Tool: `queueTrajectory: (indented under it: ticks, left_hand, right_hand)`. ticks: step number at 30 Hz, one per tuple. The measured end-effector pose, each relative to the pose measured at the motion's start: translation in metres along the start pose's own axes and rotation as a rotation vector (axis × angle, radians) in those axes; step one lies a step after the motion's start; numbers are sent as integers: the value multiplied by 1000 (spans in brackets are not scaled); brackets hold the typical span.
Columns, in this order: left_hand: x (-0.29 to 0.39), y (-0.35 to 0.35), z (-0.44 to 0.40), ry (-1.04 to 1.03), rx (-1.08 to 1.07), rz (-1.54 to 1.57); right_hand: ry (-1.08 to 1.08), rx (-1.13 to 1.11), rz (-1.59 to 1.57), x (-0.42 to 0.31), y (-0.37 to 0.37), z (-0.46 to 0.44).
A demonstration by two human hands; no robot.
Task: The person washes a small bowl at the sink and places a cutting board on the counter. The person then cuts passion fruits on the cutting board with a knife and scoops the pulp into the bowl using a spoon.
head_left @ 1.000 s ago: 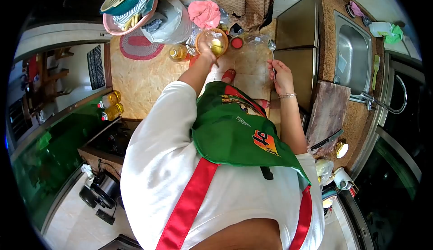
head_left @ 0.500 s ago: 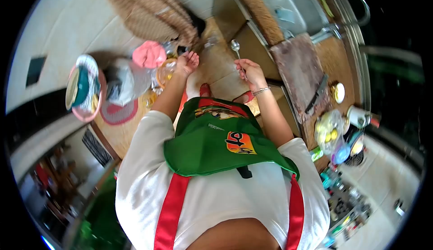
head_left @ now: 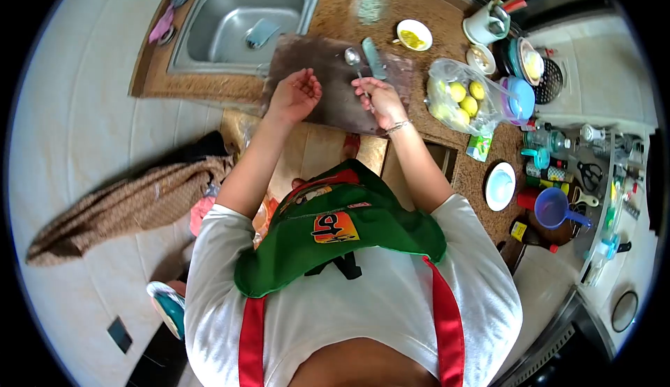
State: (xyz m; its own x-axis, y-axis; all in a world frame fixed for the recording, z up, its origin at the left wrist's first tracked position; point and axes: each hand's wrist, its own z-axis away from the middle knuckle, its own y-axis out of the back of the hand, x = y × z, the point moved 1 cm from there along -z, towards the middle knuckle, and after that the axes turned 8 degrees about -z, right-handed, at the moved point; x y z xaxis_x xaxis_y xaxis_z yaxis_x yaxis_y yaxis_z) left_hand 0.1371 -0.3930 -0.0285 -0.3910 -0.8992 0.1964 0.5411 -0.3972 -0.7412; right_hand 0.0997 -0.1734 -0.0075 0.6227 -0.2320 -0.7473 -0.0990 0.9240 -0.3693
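Observation:
My right hand (head_left: 382,101) grips a metal spoon (head_left: 352,57) by its handle, bowl pointing away from me, above a dark cutting board (head_left: 324,94). A knife (head_left: 374,59) lies on the board just beyond the spoon. Over the board's left part, my left hand (head_left: 296,95) is palm up with loosely curled fingers and nothing visible in it. Past the board stands a small white bowl (head_left: 413,35) with something yellow inside. Right of the board, a clear plastic bag (head_left: 453,97) holds several yellow fruits.
A steel sink (head_left: 241,24) with a blue item in its basin is at the left. To the right are a utensil holder (head_left: 485,25), a white bowl (head_left: 500,186), a blue dipper (head_left: 558,209) and a dark bottle (head_left: 534,233). Brown cloth (head_left: 139,202) hangs at lower left.
My view and body have turned right to face the counter. Both hands are now over the cutting board instead of over the floor. The spoon stays in my right hand.

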Motion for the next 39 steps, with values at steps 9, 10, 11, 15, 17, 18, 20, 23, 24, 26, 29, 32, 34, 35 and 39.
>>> queueTrajectory:
  ticks: [9, 10, 11, 15, 17, 18, 20, 23, 24, 26, 29, 32, 34, 35, 39]
  left_hand:
    - [-69, -124, -112, 175, -64, -233]
    - [-76, -134, -120, 187, -47, -253]
    - [-81, -142, -127, 187, -8, -274]
    - [-91, -161, -153, 106, -63, -312]
    - [-94, -182, -149, 32, -41, -345]
    - [-94, -192, -148, -1, -49, -377]
    - [-93, -204, -150, -2, -75, -427]
    - [-96, -227, -151, -32, -161, -540]
    - [-98, -234, -152, -54, -223, -603]
    - [-104, -244, -159, -21, -261, -647]
    - [-120, -262, -161, -2, -382, -727]
    - [-139, -273, -161, -22, -462, -900]
    - [-152, -282, -155, -31, -508, -988]
    - [-158, -284, -155, -56, -534, -1140]
    - [-191, -268, -182, -243, -687, -1513]
  right_hand:
    - [90, 280, -215, -82, 118, -75]
    - [47, 297, -223, -86, 123, -84]
    - [4, 313, -230, -89, 128, -93]
    - [-19, 299, -326, -100, 132, -110]
    - [-54, 256, -391, -100, 134, -118]
    - [-85, 246, -401, -102, 133, -120]
    - [-118, 227, -521, -104, 129, -115]
    - [-130, 194, -648, -102, 127, -108]
    - [-139, 200, -722, -102, 127, -104]
    - [-111, 145, -735, -93, 134, -109]
    - [-68, 56, -805, -93, 130, -89]
    - [-138, 13, -793, -89, 132, -63]
    - [-150, -64, -840, -90, 132, -33]
    - [-200, -47, -709, -91, 133, -13]
    - [-66, 182, -83, -109, 150, 72]
